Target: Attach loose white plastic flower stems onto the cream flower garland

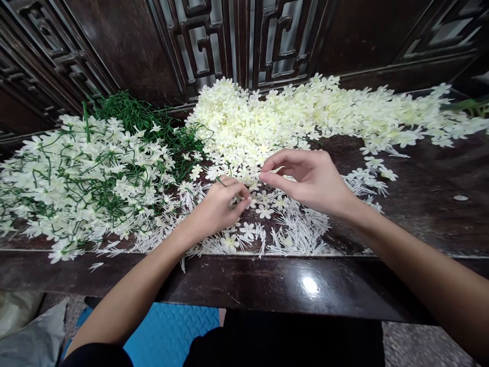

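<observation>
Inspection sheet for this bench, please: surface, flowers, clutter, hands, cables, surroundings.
Surface: dark wooden bench, glossy front edge reflecting a light.
Flowers: white flowers with green stems heaped at left; loose white flowers spread along the back, middle to right.
Clutter: thin white sticks scattered around the hands; tangled green stems at back left; small white scrap at right.
Hands: left hand and right hand over the flowers, fingertips close together; grip unclear.
Cables: nothing seen.
Surroundings: carved wooden panels behind; blue mat below.
</observation>
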Tool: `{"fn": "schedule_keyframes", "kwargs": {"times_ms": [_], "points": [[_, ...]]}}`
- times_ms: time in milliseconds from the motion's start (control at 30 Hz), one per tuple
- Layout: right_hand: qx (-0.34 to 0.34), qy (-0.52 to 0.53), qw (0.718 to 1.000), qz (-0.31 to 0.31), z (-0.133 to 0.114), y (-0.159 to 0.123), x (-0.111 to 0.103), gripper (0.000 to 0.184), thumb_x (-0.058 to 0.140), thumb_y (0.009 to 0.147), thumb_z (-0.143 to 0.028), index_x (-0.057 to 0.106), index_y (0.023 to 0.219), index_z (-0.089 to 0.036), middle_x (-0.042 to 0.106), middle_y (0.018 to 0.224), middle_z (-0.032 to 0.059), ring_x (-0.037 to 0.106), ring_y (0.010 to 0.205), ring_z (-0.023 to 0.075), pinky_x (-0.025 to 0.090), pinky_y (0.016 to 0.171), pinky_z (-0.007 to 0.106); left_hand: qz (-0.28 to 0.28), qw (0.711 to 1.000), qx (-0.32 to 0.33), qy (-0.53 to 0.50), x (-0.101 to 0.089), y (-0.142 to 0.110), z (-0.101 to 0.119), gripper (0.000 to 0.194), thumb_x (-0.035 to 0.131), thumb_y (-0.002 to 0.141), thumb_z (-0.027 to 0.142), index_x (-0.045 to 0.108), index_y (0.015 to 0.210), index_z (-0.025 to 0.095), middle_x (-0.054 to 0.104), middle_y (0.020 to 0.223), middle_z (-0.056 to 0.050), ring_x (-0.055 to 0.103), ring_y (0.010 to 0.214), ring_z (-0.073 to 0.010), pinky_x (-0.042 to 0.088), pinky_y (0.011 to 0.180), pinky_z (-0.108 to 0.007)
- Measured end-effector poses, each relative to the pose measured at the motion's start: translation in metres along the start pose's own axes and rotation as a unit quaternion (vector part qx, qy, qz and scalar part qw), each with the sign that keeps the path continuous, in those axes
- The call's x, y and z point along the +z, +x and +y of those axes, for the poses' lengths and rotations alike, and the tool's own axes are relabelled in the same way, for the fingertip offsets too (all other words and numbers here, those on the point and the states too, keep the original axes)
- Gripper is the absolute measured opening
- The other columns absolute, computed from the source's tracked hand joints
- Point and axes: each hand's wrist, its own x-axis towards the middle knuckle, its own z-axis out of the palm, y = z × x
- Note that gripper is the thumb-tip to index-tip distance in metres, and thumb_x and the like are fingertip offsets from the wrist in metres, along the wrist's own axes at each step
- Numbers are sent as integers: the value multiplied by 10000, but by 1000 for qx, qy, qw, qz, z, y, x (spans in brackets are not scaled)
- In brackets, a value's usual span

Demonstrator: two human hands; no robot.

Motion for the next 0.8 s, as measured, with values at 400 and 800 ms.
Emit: {"fn": "schedule_keyframes", "kwargs": {"times_ms": [400, 800], "points": [[-87, -114, 989, -32, 1, -4, 7, 136, 592, 759, -146, 696, 789, -228, 735, 766, -1, 672, 664, 167, 583, 608, 337, 106, 937, -141, -301, -9, 6, 8, 94, 709, 768, 174, 682, 852, 141, 697, 851, -37, 625, 744, -109, 529, 707, -249], [-152, -147, 977, -23, -1, -5, 7, 166, 581, 790, -125, 703, 782, -237, 743, 771, 5, 692, 688, 165, 596, 630, 338, 95, 927, -120, -343, -12, 7, 7, 103, 711, 778, 162, 721, 881, 166, 719, 888, -28, 644, 797, -111, 540, 753, -248]]}}
